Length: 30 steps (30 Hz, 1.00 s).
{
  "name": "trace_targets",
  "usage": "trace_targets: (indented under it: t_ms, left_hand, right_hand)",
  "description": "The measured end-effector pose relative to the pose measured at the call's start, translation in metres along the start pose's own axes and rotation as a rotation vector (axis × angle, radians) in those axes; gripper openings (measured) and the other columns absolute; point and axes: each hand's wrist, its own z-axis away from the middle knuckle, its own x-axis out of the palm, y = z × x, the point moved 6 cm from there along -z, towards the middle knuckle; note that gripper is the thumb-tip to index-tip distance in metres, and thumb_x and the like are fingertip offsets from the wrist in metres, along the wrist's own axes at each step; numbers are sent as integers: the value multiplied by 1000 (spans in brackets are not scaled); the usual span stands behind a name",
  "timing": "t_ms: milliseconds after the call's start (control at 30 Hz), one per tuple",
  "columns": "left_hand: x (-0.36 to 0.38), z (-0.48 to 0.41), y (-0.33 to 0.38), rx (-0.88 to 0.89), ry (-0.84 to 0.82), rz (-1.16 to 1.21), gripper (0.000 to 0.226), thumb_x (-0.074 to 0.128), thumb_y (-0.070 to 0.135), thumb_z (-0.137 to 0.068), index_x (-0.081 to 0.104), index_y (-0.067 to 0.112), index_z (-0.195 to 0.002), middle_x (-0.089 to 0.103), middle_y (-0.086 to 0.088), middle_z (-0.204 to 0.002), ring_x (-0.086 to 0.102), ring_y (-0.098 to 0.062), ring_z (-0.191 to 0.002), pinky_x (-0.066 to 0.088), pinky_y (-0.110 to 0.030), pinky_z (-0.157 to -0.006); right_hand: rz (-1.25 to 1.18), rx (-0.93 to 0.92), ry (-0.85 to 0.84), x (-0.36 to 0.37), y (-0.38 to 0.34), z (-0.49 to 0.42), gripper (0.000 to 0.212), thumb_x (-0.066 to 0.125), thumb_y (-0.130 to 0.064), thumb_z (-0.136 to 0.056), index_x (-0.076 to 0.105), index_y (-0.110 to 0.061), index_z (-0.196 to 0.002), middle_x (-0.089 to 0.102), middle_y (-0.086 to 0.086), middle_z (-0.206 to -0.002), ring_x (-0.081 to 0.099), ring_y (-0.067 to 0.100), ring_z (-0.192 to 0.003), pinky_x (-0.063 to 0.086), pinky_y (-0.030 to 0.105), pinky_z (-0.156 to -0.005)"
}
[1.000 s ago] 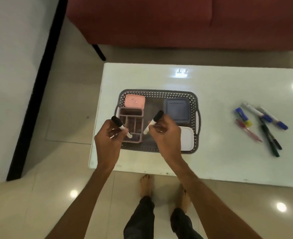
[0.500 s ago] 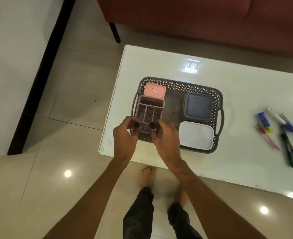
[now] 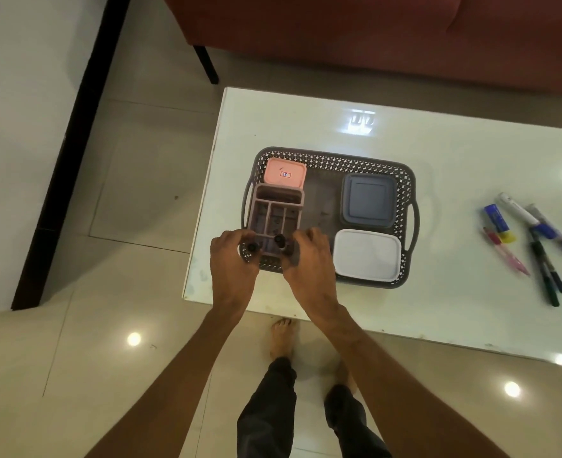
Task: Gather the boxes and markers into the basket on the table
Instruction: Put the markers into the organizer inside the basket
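Note:
A dark grey perforated basket (image 3: 339,161) sits on the white table (image 3: 405,133). Inside it lie a pink box (image 3: 285,173), a blue-grey box (image 3: 368,200), a white box (image 3: 366,254) and a mauve divided organiser (image 3: 278,209). My left hand (image 3: 231,259) holds a black-capped marker (image 3: 251,247) upright at the organiser's near left corner. My right hand (image 3: 309,262) holds a second black-capped marker (image 3: 279,240) upright over the organiser's near compartment. Several loose markers (image 3: 531,239) lie on the table to the right of the basket.
A red sofa (image 3: 372,38) with a black leg stands behind the table. The table's near edge runs just under my wrists. My bare feet (image 3: 281,338) are on the tiled floor below it. A white surface with a black edge is at the left.
Both hands have lowered their markers from held-up, tilted positions to upright ones at the organiser's near end. The view has shifted, moving the basket rightward in frame.

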Motion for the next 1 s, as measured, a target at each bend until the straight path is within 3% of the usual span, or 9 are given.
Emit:
trace_targets:
  t_ms: [133, 367, 500, 633, 800, 867, 1000]
  left_hand:
    - [-6, 6, 7, -32, 9, 20, 56, 83, 18, -76, 57, 19, -126, 59, -2, -130, 49, -20, -121, 46, -43, -105]
    - [-7, 40, 74, 168, 89, 7, 75, 85, 15, -70, 49, 17, -136, 46, -6, -142, 37, -22, -131, 42, -48, -108]
    - [44, 63, 136, 291, -81, 102, 66, 82, 17, -73, 53, 24, -132, 43, 4, -140, 37, -14, -132, 41, -46, -109]
    - [117, 78, 200, 410, -255, 125, 50, 76, 22, -78, 58, 24, -125, 51, 6, -129, 45, -6, -119, 43, -40, -106]
    - [209, 91, 258, 442, -414, 193, 43, 75, 19, -82, 60, 22, -122, 57, 5, -123, 56, -14, -109, 52, -36, -95]
    - [242, 92, 276, 492, -446, 164, 41, 73, 17, -83, 61, 20, -121, 59, 4, -121, 58, -14, -106, 53, -36, -93]
    - [304, 85, 312, 627, -515, 65, 37, 71, 12, -83, 63, 17, -118, 61, 1, -116, 60, -16, -98, 53, -35, -90]
  right_hand:
    - [-60, -15, 23, -19, 5, 6, 42, 77, -24, -82, 59, -18, -119, 55, 2, -125, 50, 16, -115, 43, 21, -93]
    - [-208, 20, 126, -74, 39, 17, 42, 73, -25, -85, 60, -21, -124, 56, -1, -128, 52, 17, -118, 51, 31, -96]
    - [-262, 107, 295, -122, 84, 21, 38, 70, -28, -89, 59, -21, -124, 60, -2, -126, 57, 18, -113, 53, 35, -94]
    - [-303, 174, 469, -182, 142, 26, 30, 71, -22, -89, 62, -22, -118, 59, -4, -117, 59, 15, -104, 56, 40, -85]
    - [-329, 267, 589, -245, 220, 31, 27, 70, -21, -89, 62, -24, -114, 60, -6, -119, 59, 13, -98, 53, 37, -80]
    - [-331, 321, 624, -266, 251, 31, 25, 69, -21, -90, 61, -23, -114, 61, -5, -117, 59, 11, -97, 52, 33, -81]
    - [-406, 449, 712, -299, 316, 29, 23, 70, -16, -90, 64, -14, -112, 65, 1, -112, 61, 14, -94, 46, 10, -77]
